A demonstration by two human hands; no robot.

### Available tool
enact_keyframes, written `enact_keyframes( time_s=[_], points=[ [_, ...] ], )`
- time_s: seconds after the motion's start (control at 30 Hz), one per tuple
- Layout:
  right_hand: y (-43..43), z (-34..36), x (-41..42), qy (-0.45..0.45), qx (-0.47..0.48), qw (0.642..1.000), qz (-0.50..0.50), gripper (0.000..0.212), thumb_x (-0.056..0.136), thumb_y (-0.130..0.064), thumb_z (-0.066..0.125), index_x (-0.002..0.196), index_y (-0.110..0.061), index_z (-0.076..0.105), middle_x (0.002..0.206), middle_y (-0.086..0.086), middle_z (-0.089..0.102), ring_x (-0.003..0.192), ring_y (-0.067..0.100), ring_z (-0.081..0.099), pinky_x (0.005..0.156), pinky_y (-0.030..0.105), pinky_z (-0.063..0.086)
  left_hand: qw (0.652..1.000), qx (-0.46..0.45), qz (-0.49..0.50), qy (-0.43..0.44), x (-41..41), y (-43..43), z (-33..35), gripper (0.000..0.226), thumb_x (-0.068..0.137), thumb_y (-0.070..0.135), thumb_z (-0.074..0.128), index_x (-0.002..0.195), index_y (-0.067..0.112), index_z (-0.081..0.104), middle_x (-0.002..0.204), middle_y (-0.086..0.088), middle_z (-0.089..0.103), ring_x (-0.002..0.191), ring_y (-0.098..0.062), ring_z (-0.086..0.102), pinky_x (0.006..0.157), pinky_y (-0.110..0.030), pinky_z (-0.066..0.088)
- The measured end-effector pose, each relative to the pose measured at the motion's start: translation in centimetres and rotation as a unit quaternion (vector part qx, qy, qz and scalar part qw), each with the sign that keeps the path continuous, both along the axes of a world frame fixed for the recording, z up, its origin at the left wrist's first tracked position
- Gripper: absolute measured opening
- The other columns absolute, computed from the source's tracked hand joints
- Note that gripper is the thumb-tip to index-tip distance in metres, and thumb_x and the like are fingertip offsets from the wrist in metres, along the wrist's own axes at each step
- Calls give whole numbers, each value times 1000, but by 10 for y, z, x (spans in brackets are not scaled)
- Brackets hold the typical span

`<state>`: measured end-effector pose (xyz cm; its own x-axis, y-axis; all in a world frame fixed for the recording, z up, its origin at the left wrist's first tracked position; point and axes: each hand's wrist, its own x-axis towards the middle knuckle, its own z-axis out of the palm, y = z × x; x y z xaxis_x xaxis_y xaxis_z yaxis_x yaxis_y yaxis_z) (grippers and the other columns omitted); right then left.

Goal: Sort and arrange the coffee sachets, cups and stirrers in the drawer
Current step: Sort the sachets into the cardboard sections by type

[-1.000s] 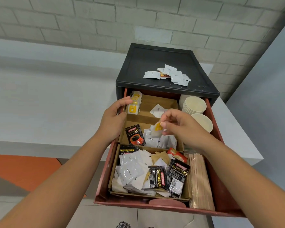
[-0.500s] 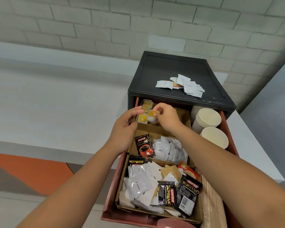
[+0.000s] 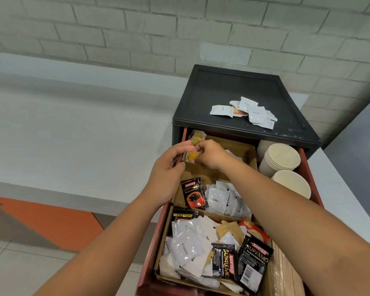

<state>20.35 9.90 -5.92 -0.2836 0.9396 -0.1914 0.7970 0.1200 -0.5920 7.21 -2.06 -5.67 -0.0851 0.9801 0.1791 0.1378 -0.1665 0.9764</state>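
Observation:
The red drawer (image 3: 152, 242) is pulled out and holds cardboard compartments. A row of yellow-marked sachets (image 3: 195, 138) stands in the back left compartment. My right hand (image 3: 212, 154) pinches one yellow sachet (image 3: 193, 156) against that row. My left hand (image 3: 169, 169) meets it from the left, with thumb and fingers closed on the row. The middle compartment has a black Kopiko sachet (image 3: 193, 193) and white coffee sachets (image 3: 218, 199). The front compartment holds a mixed heap of sachets (image 3: 190, 248). Stacked paper cups (image 3: 280, 161) and wooden stirrers (image 3: 284, 272) lie along the right side.
The black cabinet top (image 3: 222, 88) carries a small pile of white cream sachets (image 3: 250, 112). A single paper cup (image 3: 293, 184) lies in front of the stack. A white counter and a brick wall stand behind the cabinet, and the floor to the left is orange and grey.
My right hand carried a yellow sachet from the middle compartment back to the row at the back left. My left hand stayed by that row. The camera moved closer.

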Motion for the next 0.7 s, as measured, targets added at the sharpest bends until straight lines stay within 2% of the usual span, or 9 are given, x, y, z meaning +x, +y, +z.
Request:
enact_keyframes(
  time_s=[0.07,0.27,0.33,0.4,0.53,0.63,0.7],
  points=[
    [2,-3,-2,-18,6,1000,-5,20,83,-9,73,94,-21,61,94,0,59,87,16,56,63,20,41,1000,0,-2,1,0,0,0,59,93,-10,43,106,43,64,137,19,54,134,-2,44,116,-37,37],
    [6,-7,-7,-17,38,998,-56,26,82,-10,75,78,-25,54,94,0,62,77,9,54,52,15,34,1000,-1,-7,0,0,1,0,55,93,-12,42,113,34,64,138,16,54,135,-4,44,116,-39,36],
    [6,-8,-6,-14,39,997,-63,24,81,-13,76,79,-24,55,95,0,62,78,11,55,57,16,37,1000,-2,-7,0,0,0,-1,53,94,-11,42,115,31,64,138,16,53,135,-4,44,116,-39,37],
    [5,-6,-3,-8,24,998,-59,24,78,-17,79,82,-22,57,97,2,63,87,16,56,68,23,43,1000,-5,-9,0,0,1,-1,51,94,-10,42,117,30,64,138,17,53,134,-4,44,115,-37,37],
    [1,5,9,15,-10,999,-47,34,76,-21,82,99,-16,57,97,5,60,92,21,58,79,34,51,1000,-3,-14,0,0,1,1,53,94,-11,42,113,34,64,133,24,53,131,2,44,112,-25,39],
    [-3,10,19,29,4,998,-51,29,79,-17,79,93,-14,55,90,3,59,87,19,58,82,36,52,1000,-1,-15,-7,0,0,2,54,94,-10,43,110,36,64,131,26,53,130,3,46,103,-14,42],
    [-5,12,24,43,-9,998,-35,18,81,-13,76,89,-13,60,86,0,61,85,17,58,80,35,52,1000,1,-17,-16,0,-1,3,53,95,-10,43,110,36,64,131,25,54,125,7,47,93,-7,44]
  ],
)
